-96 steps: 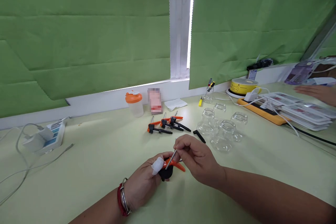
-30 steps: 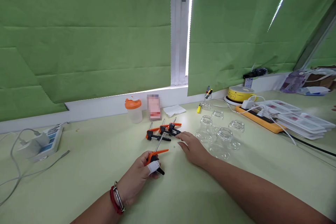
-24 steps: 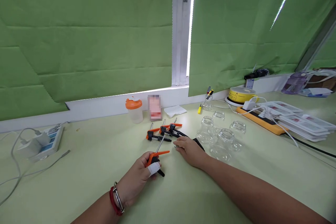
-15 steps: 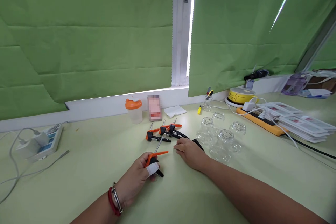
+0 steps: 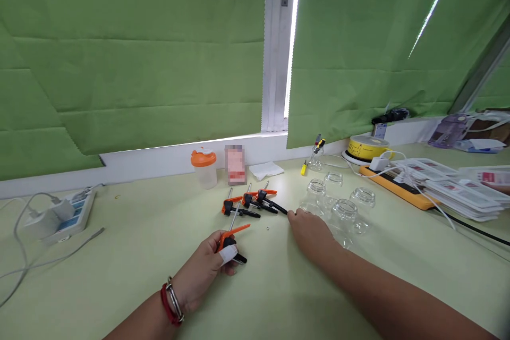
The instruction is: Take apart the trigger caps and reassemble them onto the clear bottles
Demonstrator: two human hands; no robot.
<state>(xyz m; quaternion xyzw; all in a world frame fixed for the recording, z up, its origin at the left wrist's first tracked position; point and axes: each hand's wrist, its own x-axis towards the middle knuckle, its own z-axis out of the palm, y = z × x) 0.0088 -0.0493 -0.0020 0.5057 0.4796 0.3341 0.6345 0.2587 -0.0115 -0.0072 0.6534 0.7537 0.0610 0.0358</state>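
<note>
My left hand (image 5: 211,263) is closed around an orange-and-black lever tool (image 5: 235,231) with a thin metal rod pointing up and away; white tape covers the thumb. Several similar orange-and-black tools (image 5: 250,201) lie side by side just beyond it. My right hand (image 5: 313,231) rests low over the table, fingertips pinched together near the black end of the rightmost tool. What those fingers hold is hidden under the hand. A tiny silver piece (image 5: 268,228) lies between my hands. Several clear glass jars (image 5: 345,212) stand beside my right hand, which partly covers them.
An orange-lidded cup (image 5: 204,170) and folded tissue (image 5: 266,170) are by the wall. On the left is a power strip (image 5: 74,218) with cables. To the right are an orange power strip (image 5: 398,187), stacked white packages (image 5: 462,194) and another person's hand (image 5: 502,187) at the edge.
My right hand has moved right, over where a black piece lay, uncovering the tiny silver piece. My left hand keeps its tool, shifted slightly. Another person's hand with a package has appeared at far right.
</note>
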